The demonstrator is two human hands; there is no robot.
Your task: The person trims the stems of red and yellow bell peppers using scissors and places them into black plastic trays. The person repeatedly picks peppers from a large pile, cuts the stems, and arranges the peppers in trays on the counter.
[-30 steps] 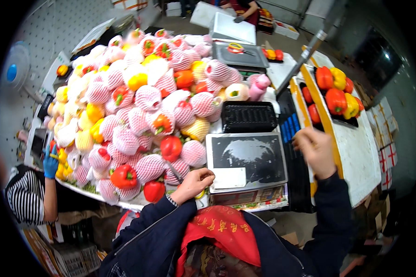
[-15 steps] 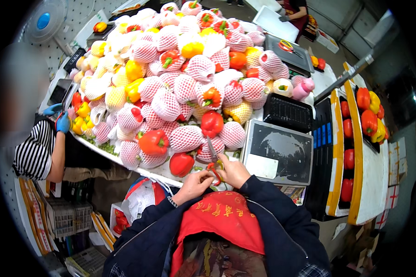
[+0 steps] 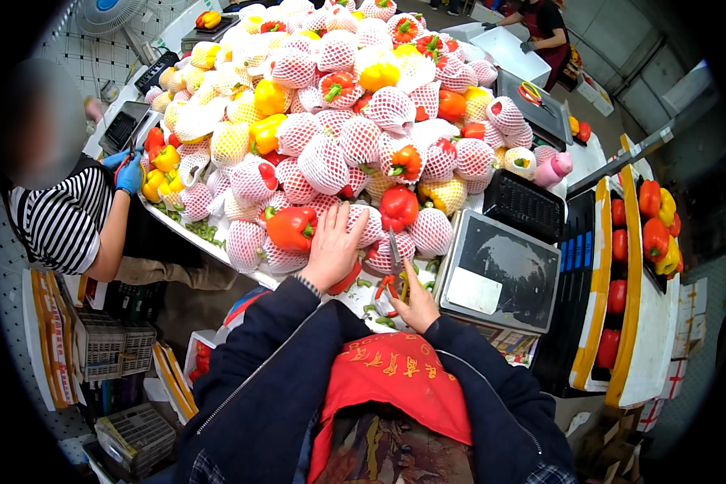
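Observation:
My left hand [image 3: 335, 246] reaches into a heap of foam-netted peppers [image 3: 323, 153], fingers outstretched beside a red pepper [image 3: 290, 228]. Another red pepper [image 3: 398, 207] lies just beyond, above the blades. In my right hand [image 3: 415, 300] are scissors [image 3: 394, 255], gripped by their coloured handles with the blades pointing away from me. Green stem trimmings [image 3: 383, 310] lie on the white table edge below them. Right of my right hand is a flat dark scale [image 3: 508, 278] with a white card on it.
A co-worker [image 3: 64, 226] in striped shirt and blue gloves works at the left. Another person [image 3: 544, 36] stands at the back. Right are a black tray [image 3: 523, 202], pink bottle [image 3: 552, 169], metal pole [image 3: 613, 161] and foam boxes [image 3: 645, 339] with peppers. Crates [image 3: 125, 347] stand lower left.
My right hand has come from beside the scale to the scissors and grips them. My left hand has moved forward onto the peppers, its fingers now extended. The view has shifted.

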